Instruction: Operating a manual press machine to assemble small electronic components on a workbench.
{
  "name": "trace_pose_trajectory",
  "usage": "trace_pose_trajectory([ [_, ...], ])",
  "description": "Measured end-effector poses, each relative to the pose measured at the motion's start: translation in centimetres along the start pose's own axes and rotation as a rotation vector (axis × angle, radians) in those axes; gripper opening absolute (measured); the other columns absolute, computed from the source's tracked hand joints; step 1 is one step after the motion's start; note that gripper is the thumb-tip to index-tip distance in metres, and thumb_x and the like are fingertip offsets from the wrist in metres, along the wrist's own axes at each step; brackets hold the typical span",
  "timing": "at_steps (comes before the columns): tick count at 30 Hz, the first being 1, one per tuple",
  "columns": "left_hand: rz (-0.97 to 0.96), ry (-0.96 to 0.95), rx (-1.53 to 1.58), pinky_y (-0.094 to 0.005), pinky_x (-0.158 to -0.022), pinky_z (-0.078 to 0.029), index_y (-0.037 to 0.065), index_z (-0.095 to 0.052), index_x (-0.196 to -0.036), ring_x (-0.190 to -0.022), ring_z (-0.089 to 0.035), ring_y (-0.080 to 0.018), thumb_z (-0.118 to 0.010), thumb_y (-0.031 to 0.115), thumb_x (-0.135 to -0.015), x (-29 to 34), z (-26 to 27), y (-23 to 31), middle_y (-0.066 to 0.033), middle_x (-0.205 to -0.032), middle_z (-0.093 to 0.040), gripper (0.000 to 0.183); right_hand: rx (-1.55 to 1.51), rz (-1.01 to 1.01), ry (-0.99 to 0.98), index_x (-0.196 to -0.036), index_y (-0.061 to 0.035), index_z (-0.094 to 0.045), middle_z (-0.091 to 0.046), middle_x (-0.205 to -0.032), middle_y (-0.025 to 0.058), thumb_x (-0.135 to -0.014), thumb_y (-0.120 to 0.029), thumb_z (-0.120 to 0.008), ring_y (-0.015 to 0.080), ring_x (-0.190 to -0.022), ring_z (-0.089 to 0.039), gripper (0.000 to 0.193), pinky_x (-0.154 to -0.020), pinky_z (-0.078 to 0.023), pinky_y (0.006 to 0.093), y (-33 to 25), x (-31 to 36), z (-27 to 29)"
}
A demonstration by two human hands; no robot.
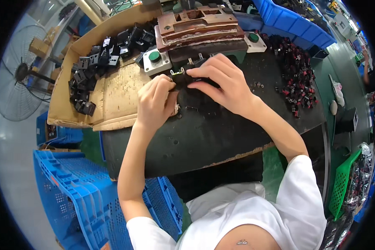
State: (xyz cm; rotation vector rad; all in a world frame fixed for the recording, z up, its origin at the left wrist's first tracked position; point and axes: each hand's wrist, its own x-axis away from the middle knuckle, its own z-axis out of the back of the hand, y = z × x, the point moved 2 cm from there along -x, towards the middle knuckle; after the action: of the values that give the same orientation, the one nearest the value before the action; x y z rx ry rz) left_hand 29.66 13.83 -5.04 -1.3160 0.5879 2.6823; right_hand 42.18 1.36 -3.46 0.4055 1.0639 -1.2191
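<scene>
My left hand and my right hand meet at the back middle of the black work table, just in front of a press-like metal fixture. Between their fingertips is a black plastic part with metal tabs, pinched from both sides. The left fingers curl at its left end; the right thumb and fingers close over its right side, hiding much of it. Whether it is one piece or two joined pieces I cannot tell. Just beyond my left hand sits a white box with a green push button; a second green button flanks the fixture.
A cut-open cardboard box on the left holds several black socket-like parts. Small red and black parts are heaped at the right, below a blue bin. Blue crates stand lower left, near a large fan.
</scene>
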Motion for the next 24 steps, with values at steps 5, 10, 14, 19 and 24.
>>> trace_pose_trajectory([
  [5,-0.011,0.032,-0.067,-0.0342,-0.051,-0.041,0.000,-0.047,-0.074,-0.059,-0.052,-0.0309,-0.062,-0.007,-0.063,-0.2,-0.2,0.6,-0.0128,-0.069,-0.051,0.020,0.020,0.044,0.045,-0.090,-0.0030,-0.059,-0.052,-0.074,0.0067,-0.064,-0.005,-0.069,0.0227,-0.069,-0.048,0.027,-0.061,-0.041,0.0300,-0.4,0.0,0.1],
  [10,0.098,0.027,0.000,-0.0290,-0.053,-0.043,0.000,-0.049,-0.076,-0.058,-0.052,-0.0263,-0.068,-0.001,-0.065,-0.9,0.3,0.4,-0.0129,-0.064,-0.051,0.022,0.042,0.129,0.109,-0.087,-0.0044,-0.059,-0.052,-0.074,0.0066,-0.064,-0.003,-0.069,0.0232,-0.068,-0.048,0.025,-0.059,-0.041,0.0297,-0.3,0.2,-0.5],
  [14,0.184,0.089,0.142,-0.0265,-0.057,-0.045,-0.001,-0.051,-0.077,-0.061,-0.054,-0.0149,-0.068,-0.003,-0.066,-0.7,1.1,-1.0,-0.0098,-0.067,-0.053,0.021,0.147,0.223,0.125,-0.095,-0.0067,-0.059,-0.055,-0.097,0.0066,-0.064,-0.008,-0.071,0.0233,-0.089,-0.052,0.034,-0.078,-0.042,0.0316,0.8,-0.4,0.4],
  [19,0.244,0.204,0.290,-0.0213,-0.064,-0.049,-0.003,-0.051,-0.077,-0.068,-0.054,-0.0075,-0.067,-0.005,-0.070,-1.1,3.2,-2.1,-0.0032,-0.075,-0.055,0.018,-0.039,-0.129,0.023,-0.108,-0.0040,-0.054,-0.060,-0.096,0.0065,-0.072,-0.010,-0.068,0.0151,-0.085,-0.059,0.039,-0.076,-0.045,0.0259,4.7,-0.1,1.9],
  [24,0.191,0.294,0.365,-0.0229,-0.070,-0.050,-0.003,-0.049,-0.077,-0.074,-0.055,-0.0099,-0.066,-0.010,-0.067,-0.8,3.6,-2.2,-0.0061,-0.082,-0.055,0.021,-0.517,-0.458,-0.005,-0.110,-0.0018,-0.053,-0.063,-0.091,0.0047,-0.079,-0.010,-0.062,0.0075,-0.083,-0.058,0.033,-0.075,-0.045,0.0207,3.7,0.1,1.2],
])
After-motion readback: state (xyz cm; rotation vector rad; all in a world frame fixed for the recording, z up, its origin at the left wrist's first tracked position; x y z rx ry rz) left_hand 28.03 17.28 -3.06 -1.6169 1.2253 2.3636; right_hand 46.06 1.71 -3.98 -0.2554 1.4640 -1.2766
